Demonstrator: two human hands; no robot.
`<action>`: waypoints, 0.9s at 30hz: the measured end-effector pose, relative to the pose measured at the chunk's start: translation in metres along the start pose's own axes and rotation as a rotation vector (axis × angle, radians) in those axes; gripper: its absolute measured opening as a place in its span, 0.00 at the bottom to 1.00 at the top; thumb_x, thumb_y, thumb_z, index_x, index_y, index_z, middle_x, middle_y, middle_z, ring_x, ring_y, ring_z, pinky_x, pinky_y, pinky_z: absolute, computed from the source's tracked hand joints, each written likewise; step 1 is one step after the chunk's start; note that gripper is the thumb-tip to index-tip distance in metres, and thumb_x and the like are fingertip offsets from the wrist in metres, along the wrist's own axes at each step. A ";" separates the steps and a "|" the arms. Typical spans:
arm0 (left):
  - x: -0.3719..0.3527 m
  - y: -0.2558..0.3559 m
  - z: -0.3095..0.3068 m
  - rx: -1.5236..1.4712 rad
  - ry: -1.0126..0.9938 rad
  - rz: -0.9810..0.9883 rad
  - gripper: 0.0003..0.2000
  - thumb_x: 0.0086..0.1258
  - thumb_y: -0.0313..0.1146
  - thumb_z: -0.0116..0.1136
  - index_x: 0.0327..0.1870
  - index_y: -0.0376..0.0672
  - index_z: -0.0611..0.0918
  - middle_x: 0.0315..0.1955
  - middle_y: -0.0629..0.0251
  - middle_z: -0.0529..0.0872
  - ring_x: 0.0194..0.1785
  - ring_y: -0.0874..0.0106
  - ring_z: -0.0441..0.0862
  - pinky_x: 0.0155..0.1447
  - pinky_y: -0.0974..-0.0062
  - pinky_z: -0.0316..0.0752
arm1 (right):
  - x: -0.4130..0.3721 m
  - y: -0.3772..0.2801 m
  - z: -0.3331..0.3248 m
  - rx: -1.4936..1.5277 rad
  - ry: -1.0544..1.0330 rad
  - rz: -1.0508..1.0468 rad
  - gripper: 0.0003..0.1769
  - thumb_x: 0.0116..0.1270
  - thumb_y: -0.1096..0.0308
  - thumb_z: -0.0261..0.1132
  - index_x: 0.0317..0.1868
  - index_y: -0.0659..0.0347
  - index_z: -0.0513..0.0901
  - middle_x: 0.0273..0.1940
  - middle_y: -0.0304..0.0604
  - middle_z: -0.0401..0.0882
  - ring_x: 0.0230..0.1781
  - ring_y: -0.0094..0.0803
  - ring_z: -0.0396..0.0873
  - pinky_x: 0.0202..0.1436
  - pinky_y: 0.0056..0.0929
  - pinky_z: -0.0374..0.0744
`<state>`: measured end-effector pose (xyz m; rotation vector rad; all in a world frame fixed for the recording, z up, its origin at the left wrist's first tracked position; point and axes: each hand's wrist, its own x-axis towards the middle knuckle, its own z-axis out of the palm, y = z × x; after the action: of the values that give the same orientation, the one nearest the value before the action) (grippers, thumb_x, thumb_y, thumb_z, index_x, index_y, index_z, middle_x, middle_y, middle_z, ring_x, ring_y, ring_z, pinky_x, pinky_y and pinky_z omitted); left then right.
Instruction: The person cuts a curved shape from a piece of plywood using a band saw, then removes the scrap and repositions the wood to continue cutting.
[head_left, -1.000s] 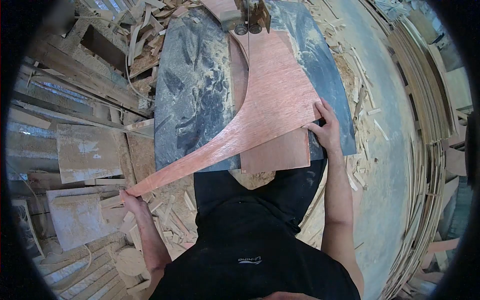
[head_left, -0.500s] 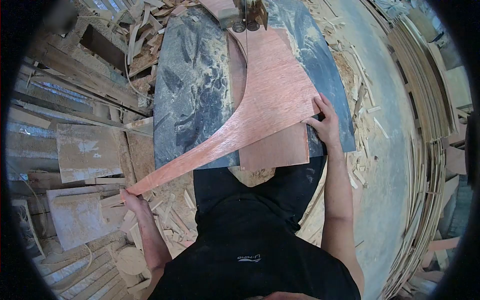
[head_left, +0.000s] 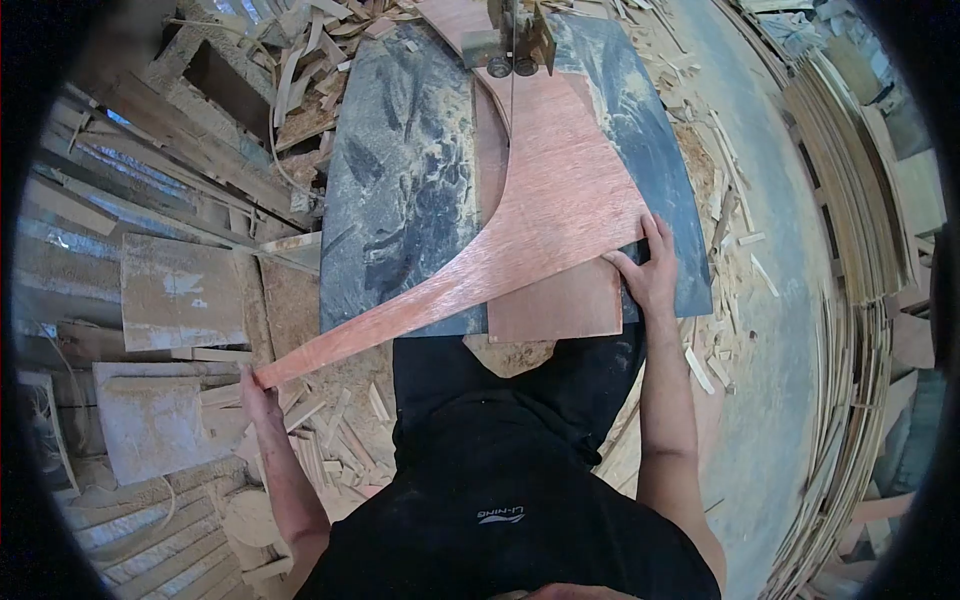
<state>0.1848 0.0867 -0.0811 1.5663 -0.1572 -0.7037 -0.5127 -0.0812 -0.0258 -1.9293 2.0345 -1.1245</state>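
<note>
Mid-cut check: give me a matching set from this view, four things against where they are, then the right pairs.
Things
1. left hand
2. right hand
3. metal saw blade guide
4. flat rectangular reddish board

Places
A. under the sheet, at the near edge of the dark grey dusty table
B. gripping the narrow tip of the curved reddish plywood sheet
C. at the table's far end, above the sheet
D. spread on the sheet's wide right corner

Pairs: 1-B, 2-D, 3-C, 4-A
</note>
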 end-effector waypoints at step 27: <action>-0.026 0.002 0.024 0.234 0.152 0.103 0.16 0.75 0.53 0.57 0.41 0.49 0.80 0.28 0.76 0.78 0.22 0.83 0.69 0.20 0.80 0.53 | 0.014 0.008 0.002 0.101 -0.045 -0.006 0.48 0.47 0.59 0.82 0.68 0.65 0.73 0.66 0.57 0.71 0.68 0.50 0.71 0.70 0.40 0.70</action>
<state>0.1520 0.0792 -0.0693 1.8152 -0.2110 -0.4964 -0.5209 -0.0953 -0.0260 -1.8962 1.9120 -1.1512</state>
